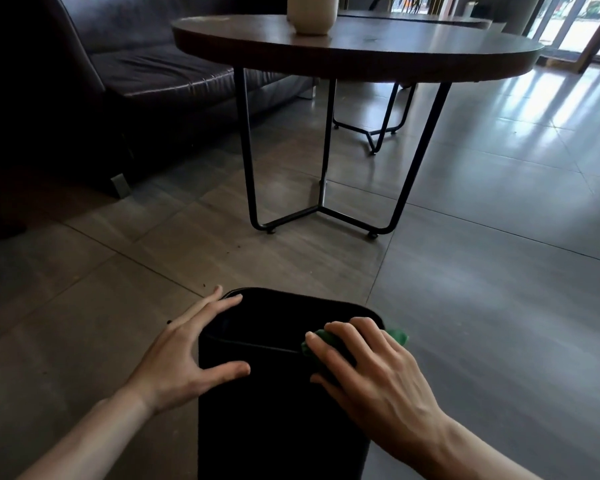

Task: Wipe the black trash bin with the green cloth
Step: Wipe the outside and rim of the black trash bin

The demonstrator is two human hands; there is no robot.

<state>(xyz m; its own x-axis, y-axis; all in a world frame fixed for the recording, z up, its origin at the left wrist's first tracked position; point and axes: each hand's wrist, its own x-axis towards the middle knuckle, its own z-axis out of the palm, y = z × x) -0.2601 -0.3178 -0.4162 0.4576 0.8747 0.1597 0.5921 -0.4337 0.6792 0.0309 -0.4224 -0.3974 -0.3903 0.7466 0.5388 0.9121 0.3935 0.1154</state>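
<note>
The soft green cloth (321,341) bunches under the right hand's (371,362) curled fingers on the black trash bin (278,403), probably light, which the spread left hand (187,351) steadies.

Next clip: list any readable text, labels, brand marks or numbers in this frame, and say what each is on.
None can be read.
black trash bin: plain dark surface, no label or brand showing.
green cloth: no tag or print visible under the right hand.
cream vase on the round table: unmarked.
Street scene through the far windows: too small and blurred to read.
</note>
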